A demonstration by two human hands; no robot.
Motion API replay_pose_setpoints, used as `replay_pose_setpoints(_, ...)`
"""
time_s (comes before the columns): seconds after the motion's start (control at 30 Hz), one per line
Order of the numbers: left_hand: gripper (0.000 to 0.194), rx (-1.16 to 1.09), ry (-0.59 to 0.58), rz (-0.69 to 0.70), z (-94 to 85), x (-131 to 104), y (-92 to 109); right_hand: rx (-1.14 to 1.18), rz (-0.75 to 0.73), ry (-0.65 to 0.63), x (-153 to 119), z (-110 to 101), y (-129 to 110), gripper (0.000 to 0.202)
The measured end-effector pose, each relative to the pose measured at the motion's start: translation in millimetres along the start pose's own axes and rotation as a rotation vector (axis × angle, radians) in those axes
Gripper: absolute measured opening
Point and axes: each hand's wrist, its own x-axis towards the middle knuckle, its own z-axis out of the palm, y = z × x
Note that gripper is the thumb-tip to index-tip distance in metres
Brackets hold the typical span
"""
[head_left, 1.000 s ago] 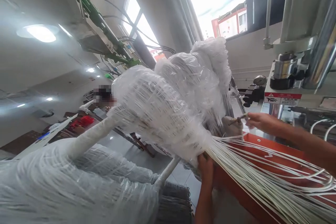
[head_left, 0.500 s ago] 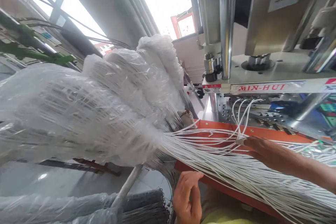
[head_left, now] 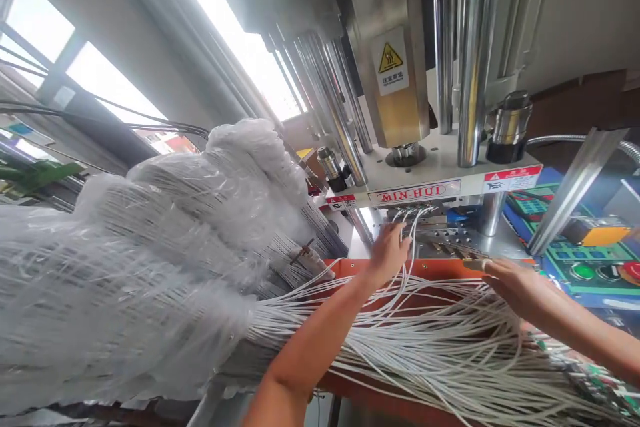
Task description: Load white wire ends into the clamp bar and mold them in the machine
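Note:
My left hand (head_left: 391, 252) is raised at the front of the press (head_left: 407, 177), beside several white cables (head_left: 411, 240) that run up into its lower tooling. Its fingers are bent around or against these cables and partly blurred. To the right, over the edge of the orange tray (head_left: 425, 269), my right hand (head_left: 505, 278) has thumb and fingers together near a thin brass-coloured piece (head_left: 475, 264); whether it grips that piece is unclear. Below both hands lies a wide bundle of white cables (head_left: 420, 347) in the tray.
Large plastic-wrapped cable bundles (head_left: 175, 240) fill the left side. A blue-green control panel (head_left: 575, 253) with green and red buttons stands at the right. Upright chrome rods (head_left: 475, 67) rise from the press, and a metal strut (head_left: 575, 190) slants beside the panel.
The view has swung right. My left hand has moved from below the tray up to the cables at the press. My right hand has left the cables and now sits by the tray's back edge.

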Motion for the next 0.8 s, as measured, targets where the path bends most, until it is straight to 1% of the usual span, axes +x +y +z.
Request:
replay_pose_setpoints(0.07, 0.033, 0.024, 0.079, 0.031, 9.0, 25.2, -11.7, -0.001, -0.049, -0.027, 25.3, -2.9, 5.1, 0.027)
replay_pose_setpoints(0.1, 0.034, 0.043, 0.082, 0.071, 11.6, 34.9, -15.5, -0.030, -0.071, -0.029, 40.5, -4.0, 6.5, 0.030)
replay_pose_setpoints(0.17, 0.032, 0.085, 0.040, 0.159, 16.4, 48.3, -18.4, -0.135, -0.059, -0.003, 73.3, -2.9, 9.2, 0.037)
replay_pose_setpoints(0.23, 0.032, 0.121, 0.009, 0.197, 23.3, 56.2, -16.2, -0.227, 0.018, 0.014, 105.1, 3.5, 12.9, 0.042)
replay_pose_setpoints(0.27, 0.035, 0.136, 0.007, 0.200, 28.0, 59.2, -14.1, -0.250, 0.065, 0.015, 119.0, 8.3, 15.1, 0.043)
replay_pose_setpoints(0.37, 0.043, 0.180, -0.018, 0.176, 44.4, 67.7, -8.8, -0.254, 0.140, -0.007, 147.7, 24.2, 21.4, 0.041)
replay_pose_setpoints(0.43, 0.042, 0.200, -0.060, 0.155, 53.7, 73.4, -8.2, -0.242, 0.147, -0.018, 155.7, 33.1, 24.3, 0.038)
replay_pose_setpoints(0.5, 0.040, 0.191, -0.082, 0.153, 59.8, 78.2, -10.0, -0.227, 0.146, -0.028, 157.9, 39.4, 26.6, 0.036)
replay_pose_setpoints(0.7, 0.033, 0.053, -0.050, 0.216, 66.6, 85.1, -18.6, -0.170, 0.137, -0.044, 162.4, 47.3, 36.0, 0.036)
replay_pose_setpoints(0.8, 0.025, 0.024, -0.049, 0.191, 69.9, 88.2, -22.1, -0.149, 0.135, -0.047, 166.1, 48.2, 38.4, 0.035)
